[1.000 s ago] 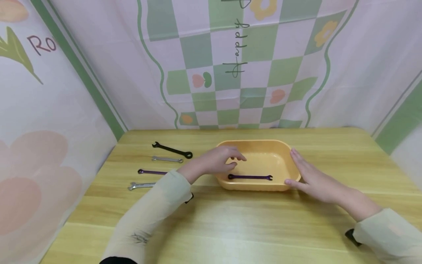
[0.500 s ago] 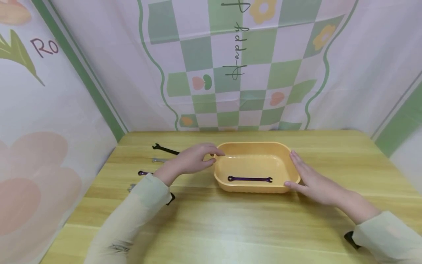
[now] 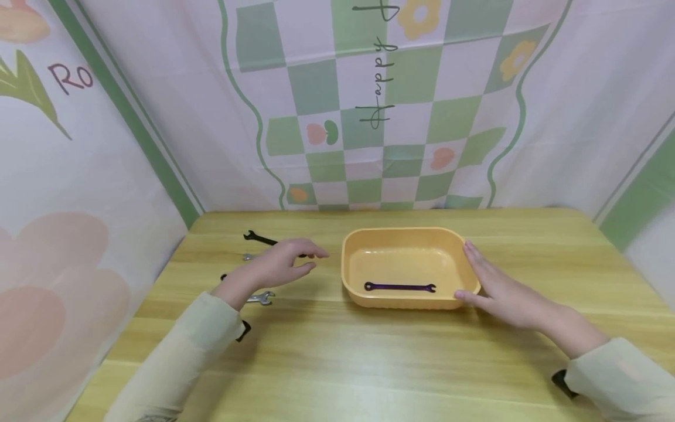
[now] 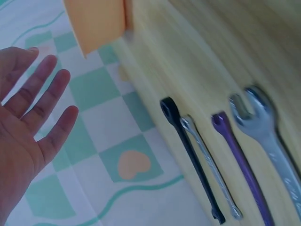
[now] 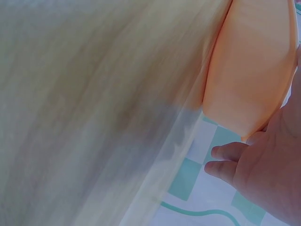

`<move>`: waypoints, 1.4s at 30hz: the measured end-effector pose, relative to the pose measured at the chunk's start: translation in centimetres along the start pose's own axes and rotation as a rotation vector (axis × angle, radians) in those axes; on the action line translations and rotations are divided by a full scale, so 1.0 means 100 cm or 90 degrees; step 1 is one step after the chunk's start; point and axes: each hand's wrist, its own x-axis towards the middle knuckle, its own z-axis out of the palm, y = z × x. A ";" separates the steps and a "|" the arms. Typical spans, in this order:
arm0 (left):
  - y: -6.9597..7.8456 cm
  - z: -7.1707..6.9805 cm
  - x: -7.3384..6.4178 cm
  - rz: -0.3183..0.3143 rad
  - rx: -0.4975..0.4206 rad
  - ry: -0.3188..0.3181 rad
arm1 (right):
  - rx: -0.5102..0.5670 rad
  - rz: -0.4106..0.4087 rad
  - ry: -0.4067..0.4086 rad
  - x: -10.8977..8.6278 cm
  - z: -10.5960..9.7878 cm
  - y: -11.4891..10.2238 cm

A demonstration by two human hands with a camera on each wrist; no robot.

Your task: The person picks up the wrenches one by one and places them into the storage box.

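Observation:
My left hand (image 3: 278,264) holds nothing. It is over the table left of the yellow-orange plastic basin (image 3: 411,303), its fingers loosely extended and parted in the left wrist view. Beneath and beside it lie a black wrench (image 4: 190,153), a small silver wrench (image 4: 210,162), a purple wrench (image 4: 242,162) and a larger silver wrench (image 4: 270,134), partly hidden by the arm in the head view. Another purple wrench (image 3: 399,287) lies inside the basin near its front wall. My right hand (image 3: 506,292) rests against the basin's right end, fingers extended and thumb at the front rim.
A light wooden table (image 3: 401,369) carries everything. Behind it hangs a cloth with a green and white checked print (image 3: 364,126), and another printed cloth (image 3: 105,176) stands at the left side.
My left hand has moved left, out from over the basin to above the wrenches on the table. My right hand stays at the basin's right end.

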 end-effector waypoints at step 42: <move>-0.062 0.011 -0.090 -0.077 -0.002 0.032 | -0.002 0.003 -0.009 0.001 0.000 0.000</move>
